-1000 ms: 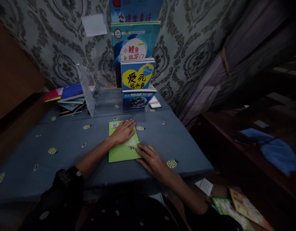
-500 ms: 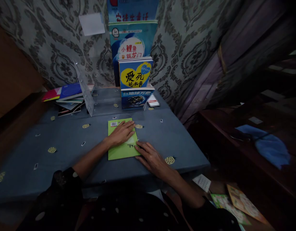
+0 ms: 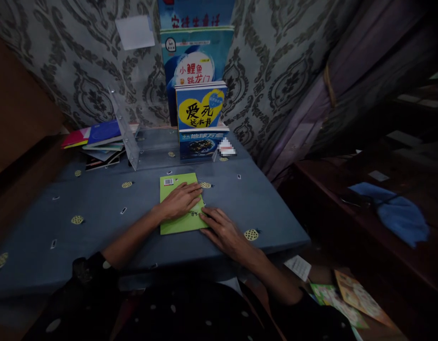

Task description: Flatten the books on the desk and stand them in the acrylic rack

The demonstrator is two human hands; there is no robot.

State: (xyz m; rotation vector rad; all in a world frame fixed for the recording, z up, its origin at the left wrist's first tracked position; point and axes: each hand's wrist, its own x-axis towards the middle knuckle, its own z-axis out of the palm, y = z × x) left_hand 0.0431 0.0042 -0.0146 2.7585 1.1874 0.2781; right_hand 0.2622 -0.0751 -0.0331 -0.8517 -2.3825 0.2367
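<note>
On the table [image 3: 98, 213], both hands press a green book [image 3: 176, 222].

There are two hands [image 3: 179, 201], one green book [image 3: 174, 226] and four upright books [image 3: 199, 106].

"小鲤鱼跳龙门" on rear bk [image 3: 194, 61], "爱死这本书" on heart bk [image 3: 200, 110], "地球万" on lower bk [image 3: 201, 143]

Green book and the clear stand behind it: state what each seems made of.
Green book: paper, likely a thin matte card cover; it lies flat and bears a printed barcode. Clear stand: probably acrylic; wallpaper shows through, edges catch light.
</note>
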